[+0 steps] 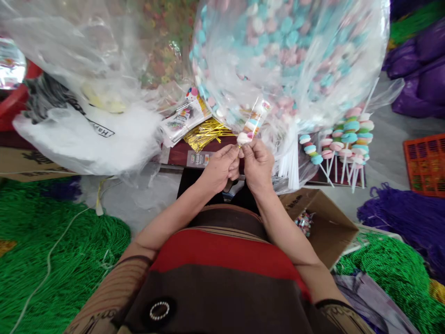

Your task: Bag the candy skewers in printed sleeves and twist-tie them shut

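A marshmallow skewer (pixel 253 122) in a clear printed wrapper points up and away from my hands, tilted to the right. My left hand (pixel 221 170) pinches the gathered lower end of the wrapper. Close beside it, my right hand (pixel 257 161) grips the same end with thumb and fingers. A small golden glint shows between the fingertips; the stick itself is hidden in the hands. Just beyond my left hand lie gold twist ties (pixel 206 134) and a stack of printed wrappers (pixel 182 121). White sticks (pixel 289 163) lie to the right of my right hand.
A huge clear bag of pastel marshmallows (pixel 288 65) fills the table's back. Several unwrapped marshmallow skewers (pixel 351 139) lie at the right edge. Below stands an open cardboard box (pixel 323 222) with wrapped candy inside. A white plastic bag (pixel 93 139) sits left; green cord bundles (pixel 66 260) cover the floor.
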Demonstrator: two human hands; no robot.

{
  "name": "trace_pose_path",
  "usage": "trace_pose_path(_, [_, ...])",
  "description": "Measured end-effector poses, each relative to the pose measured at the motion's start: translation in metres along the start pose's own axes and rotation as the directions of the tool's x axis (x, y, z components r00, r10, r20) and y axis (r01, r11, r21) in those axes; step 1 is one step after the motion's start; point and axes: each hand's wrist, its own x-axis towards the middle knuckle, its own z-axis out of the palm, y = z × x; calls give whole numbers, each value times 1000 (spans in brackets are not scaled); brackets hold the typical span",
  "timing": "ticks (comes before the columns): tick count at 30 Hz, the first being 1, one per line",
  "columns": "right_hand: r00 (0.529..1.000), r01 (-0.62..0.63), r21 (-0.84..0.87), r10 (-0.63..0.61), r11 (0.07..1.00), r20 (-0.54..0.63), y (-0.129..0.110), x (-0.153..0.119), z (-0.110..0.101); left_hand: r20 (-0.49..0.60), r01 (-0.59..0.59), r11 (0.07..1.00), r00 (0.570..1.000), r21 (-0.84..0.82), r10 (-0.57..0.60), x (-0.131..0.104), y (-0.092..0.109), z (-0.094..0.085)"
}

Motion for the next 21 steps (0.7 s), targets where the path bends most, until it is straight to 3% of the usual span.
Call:
trace_pose_path(2, [992,121,-106,-123,987,-20,2,2,0,-55,-141,962,986,236,158,4,-4,-4])
trace_pose_path(5, [966,242,-216,-255,946,-35,7,3,0,-50,-306,732,906,609,421,9,-9,-14])
trace_pose_path(7, [958,275,-224,-285,935,-14,8,3,0,-18,-333,605,867,723,499,12,-13,-20])
trace_pose_path(13, [996,80,-104,-75,991,48,-5,1,-7,88,-367,635,901,680,426,16,-18,-30])
trace_pose_path(18, [990,99,-44,-94,994,103,-21,5,-16,313,-594,592,799,545,513,25,-1,-37])
trace_pose_path(21, [985,-50,96,34,994,167,-23,6,-17,371,-628,594,777,502,508,28,9,-40])
